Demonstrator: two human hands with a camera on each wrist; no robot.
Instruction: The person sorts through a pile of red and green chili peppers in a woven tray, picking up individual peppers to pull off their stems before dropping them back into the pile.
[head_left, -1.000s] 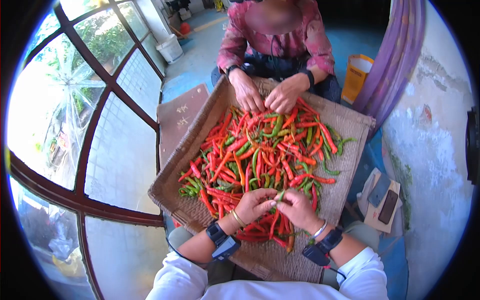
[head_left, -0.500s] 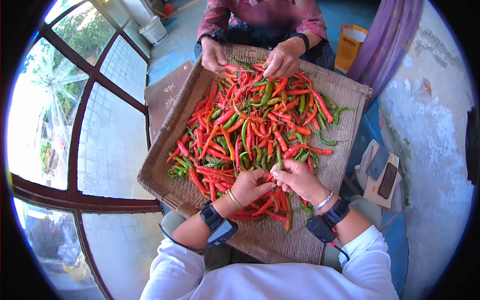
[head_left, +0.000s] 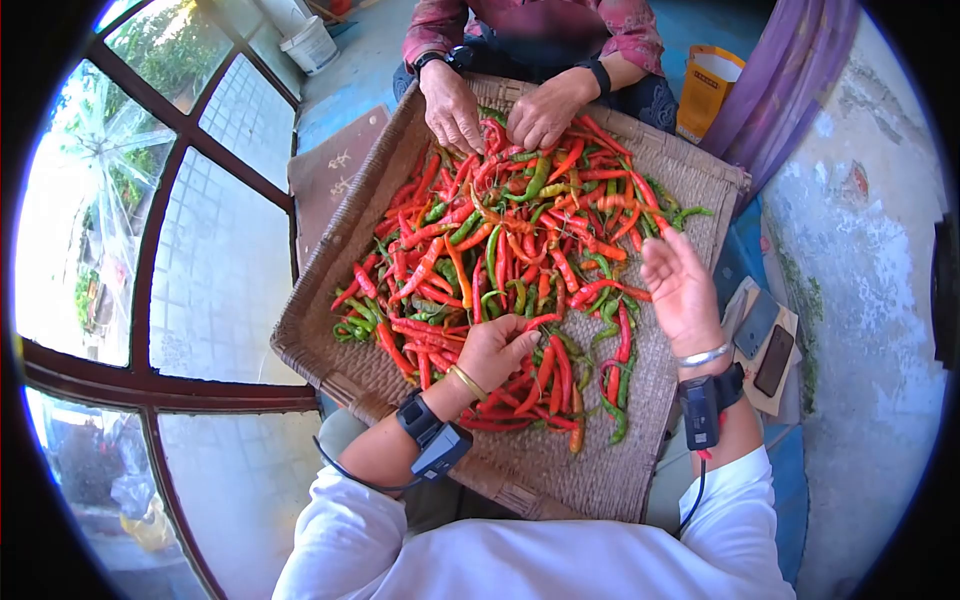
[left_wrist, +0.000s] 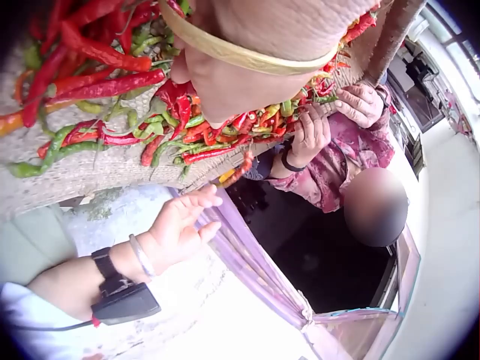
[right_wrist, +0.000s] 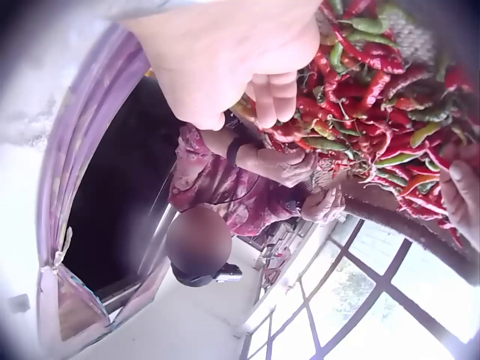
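Note:
Red and green chili peppers (head_left: pixel 500 255) lie heaped in a woven tray (head_left: pixel 655 385). My left hand (head_left: pixel 493 352) is low over the near part of the heap, its thumb and fingers pinching a red chili pepper (head_left: pixel 543 321). In the left wrist view the back of that hand hides its fingertips. My right hand (head_left: pixel 683 290) is raised over the tray's right side, palm turned up, fingers loosely bent and nothing in them; the right wrist view shows the same hand (right_wrist: pixel 240 67) above the heap. Several peppers (head_left: pixel 618 375) lie apart from the main pile, between my hands.
Across the tray another person's two hands (head_left: pixel 545 108) work at the far peppers. Two phones (head_left: pixel 775 360) lie on paper at the right, beside the wall. A framed window (head_left: pixel 225 290) runs along the left. A yellow box (head_left: pixel 708 92) and purple curtain (head_left: pixel 790 90) stand behind.
My hands were together at a green pepper; now the right has moved away rightward and upward, empty. The left stays low, holding a red chili pepper. The other person's hands have shifted over the far peppers.

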